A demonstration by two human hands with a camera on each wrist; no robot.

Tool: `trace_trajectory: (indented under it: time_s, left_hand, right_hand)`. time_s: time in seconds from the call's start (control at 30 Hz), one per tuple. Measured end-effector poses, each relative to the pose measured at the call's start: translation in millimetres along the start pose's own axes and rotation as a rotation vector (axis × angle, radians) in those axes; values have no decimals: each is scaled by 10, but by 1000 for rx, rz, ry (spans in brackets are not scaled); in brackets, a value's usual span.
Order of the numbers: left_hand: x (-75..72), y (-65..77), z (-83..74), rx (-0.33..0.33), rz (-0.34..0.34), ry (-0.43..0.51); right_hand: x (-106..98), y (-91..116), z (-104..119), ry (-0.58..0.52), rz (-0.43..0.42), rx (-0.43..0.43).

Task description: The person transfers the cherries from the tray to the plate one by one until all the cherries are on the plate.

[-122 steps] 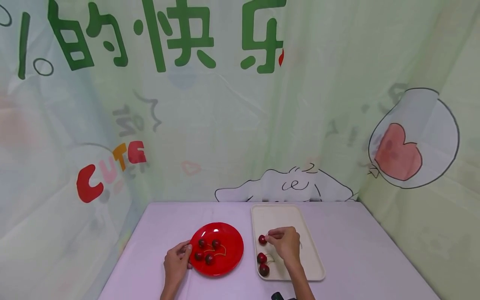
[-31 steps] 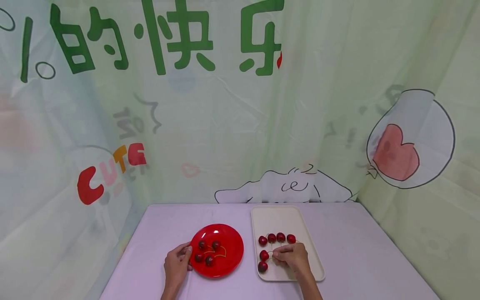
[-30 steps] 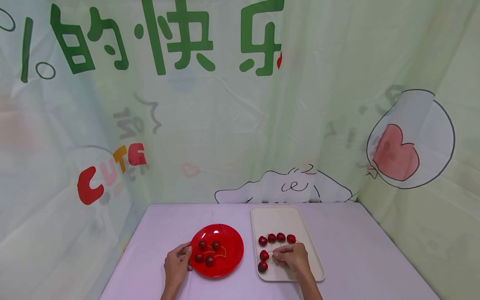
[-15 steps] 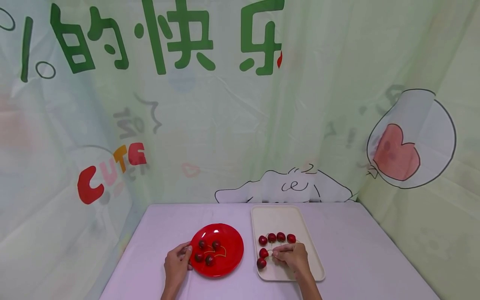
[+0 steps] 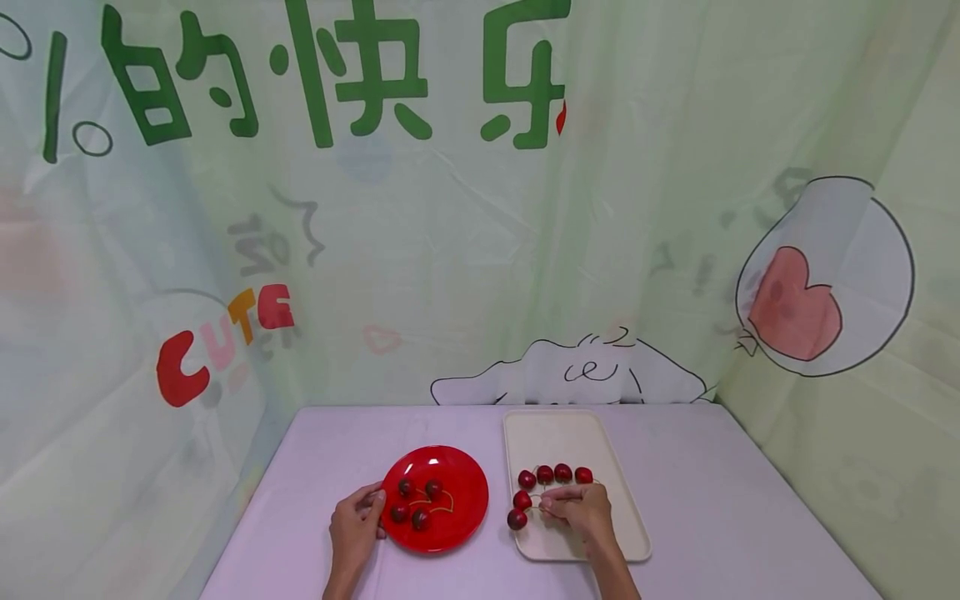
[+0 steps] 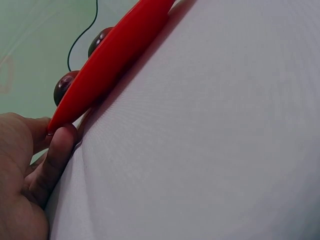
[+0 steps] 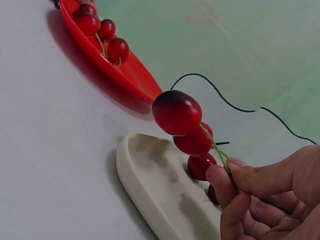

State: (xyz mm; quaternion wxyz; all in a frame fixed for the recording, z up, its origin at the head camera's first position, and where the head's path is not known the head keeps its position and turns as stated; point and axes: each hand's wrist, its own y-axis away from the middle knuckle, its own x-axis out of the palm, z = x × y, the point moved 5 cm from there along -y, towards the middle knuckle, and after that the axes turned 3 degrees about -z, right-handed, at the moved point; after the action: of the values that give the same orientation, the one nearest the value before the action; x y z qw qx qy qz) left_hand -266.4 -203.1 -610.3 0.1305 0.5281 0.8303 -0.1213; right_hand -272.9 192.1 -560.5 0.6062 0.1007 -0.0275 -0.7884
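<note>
My right hand (image 5: 588,510) pinches the green stems of a pair of red cherries (image 5: 517,519) between thumb and fingertip. The pair (image 7: 177,112) hangs in the air over the left edge of the cream tray (image 5: 555,433). A row of several more cherries (image 5: 563,473) lies across the tray's middle, just beyond this hand. To the left, my left hand (image 5: 352,529) grips the near-left rim of a round red plate (image 5: 465,475). On the plate lie several dark red cherries (image 5: 421,519) with joined stems. The left wrist view shows the plate's rim (image 6: 95,82) between thumb and fingers.
Plate and tray stand side by side on a pale lilac tablecloth (image 5: 705,500), with a narrow strip of cloth between them. Behind the table hangs a printed pale green curtain (image 5: 465,275), which also closes off both sides.
My right hand first touched a cherry in the row, then took a pair by the stems. The pair has since risen and shifted left. My left hand stays on the plate's rim.
</note>
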Motion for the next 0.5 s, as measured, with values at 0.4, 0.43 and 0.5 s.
trace_trajectory:
  time_s: [0.4,0.43,0.5]
  left_hand:
    - [-5,9,-31,5,5,-4]
    - [-7,10,-28,1,5,-5]
    - [-10,10,-24,-5,6,-6]
  right_hand:
    - [120,-4,-18,-37,18,-12]
    - [134,-10,-32,-35,19,-11]
    - [162,-15,-47,-34,23,-14]
